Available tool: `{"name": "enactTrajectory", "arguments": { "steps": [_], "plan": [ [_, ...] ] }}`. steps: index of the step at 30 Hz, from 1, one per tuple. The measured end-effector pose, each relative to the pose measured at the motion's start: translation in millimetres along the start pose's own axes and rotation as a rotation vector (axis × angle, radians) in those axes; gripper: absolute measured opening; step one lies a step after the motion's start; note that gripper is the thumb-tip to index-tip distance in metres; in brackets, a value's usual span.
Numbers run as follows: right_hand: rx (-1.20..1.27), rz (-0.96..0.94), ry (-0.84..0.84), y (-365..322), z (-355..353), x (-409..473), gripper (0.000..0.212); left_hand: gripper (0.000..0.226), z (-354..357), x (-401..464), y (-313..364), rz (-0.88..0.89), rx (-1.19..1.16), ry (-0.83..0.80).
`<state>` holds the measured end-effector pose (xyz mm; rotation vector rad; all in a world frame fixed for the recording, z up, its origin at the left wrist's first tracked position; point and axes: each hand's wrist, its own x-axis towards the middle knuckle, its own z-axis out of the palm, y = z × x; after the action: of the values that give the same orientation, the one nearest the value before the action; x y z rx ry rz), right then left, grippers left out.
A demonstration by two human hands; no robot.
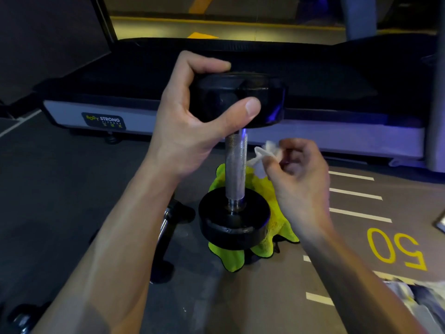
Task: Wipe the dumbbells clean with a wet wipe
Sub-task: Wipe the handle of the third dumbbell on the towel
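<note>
I stand a dumbbell [234, 150] on end at a gym floor [60, 189], its lower head planted on a yellow cloth [279, 194] just in front of a treadmill [144, 112]. My left hand [192, 121] clamps the upper head, thumb across the near face and fingers hooked over the top rim, keeping the bar upright. My right hand [296, 169] pinches a crumpled white wipe [265, 153] in curled fingertips, just beside the knurled steel handle; whether the wipe touches the metal I cannot tell, since the hand is blurred.

The weight looks dense and rigid, so I judge it will topple hard if the top grip slackens, and the soft cloth under it gives a poor footing. The smooth black heads are likely slick once damp; the rim of the head is the safer place to hold, leaving the handle free. The knurling should snag and shred a thin, limp wipe, so light strokes along the bar seem wise. More dumbbells [166, 237] lie on the floor to the left, apparently awaiting their turn.
</note>
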<state>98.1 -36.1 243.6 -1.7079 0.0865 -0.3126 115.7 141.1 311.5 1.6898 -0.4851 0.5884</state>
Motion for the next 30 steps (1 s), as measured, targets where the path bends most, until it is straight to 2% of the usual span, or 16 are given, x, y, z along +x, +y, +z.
{"name": "enactTrajectory", "arguments": {
  "steps": [1, 4, 8, 9, 11, 14, 19, 24, 27, 30],
  "plan": [
    [-0.041, 0.057, -0.077, 0, 1, 0, 0.027, 0.053, 0, 1, 0, 0.001, 0.001, 0.001],
    [-0.027, 0.132, -0.260, -3, 2, -13, 0.005, 0.053, -1, 1, -1, 0.000, 0.005, 0.002],
    [0.042, 0.013, -0.363, -3, 3, -36, 0.008, 0.052, -2, 0, -1, -0.004, 0.011, 0.013],
    [0.054, -0.040, -0.365, -6, 6, -36, 0.009, 0.052, -2, 1, -1, -0.003, 0.013, 0.015],
    [0.127, -0.128, -0.266, -14, 9, -25, 0.007, 0.052, -2, 1, -1, -0.001, 0.020, 0.020],
    [0.200, -0.193, -0.186, -23, 11, -12, 0.006, 0.050, -2, 1, -2, -0.008, 0.026, 0.014],
    [-0.092, -0.192, -0.368, 1, 6, -33, 0.023, 0.051, -5, 0, -5, -0.011, 0.000, 0.041],
    [-0.087, -0.417, -0.162, -33, 24, -12, 0.013, 0.051, -3, 2, -4, -0.015, 0.017, 0.030],
    [-0.262, -0.589, -0.118, -14, 29, -32, 0.031, 0.051, -4, 1, -6, -0.017, 0.001, 0.034],
    [-0.384, -0.659, -0.165, 7, 19, -44, 0.046, 0.049, -5, 2, -7, -0.024, 0.005, 0.058]
  ]
}}
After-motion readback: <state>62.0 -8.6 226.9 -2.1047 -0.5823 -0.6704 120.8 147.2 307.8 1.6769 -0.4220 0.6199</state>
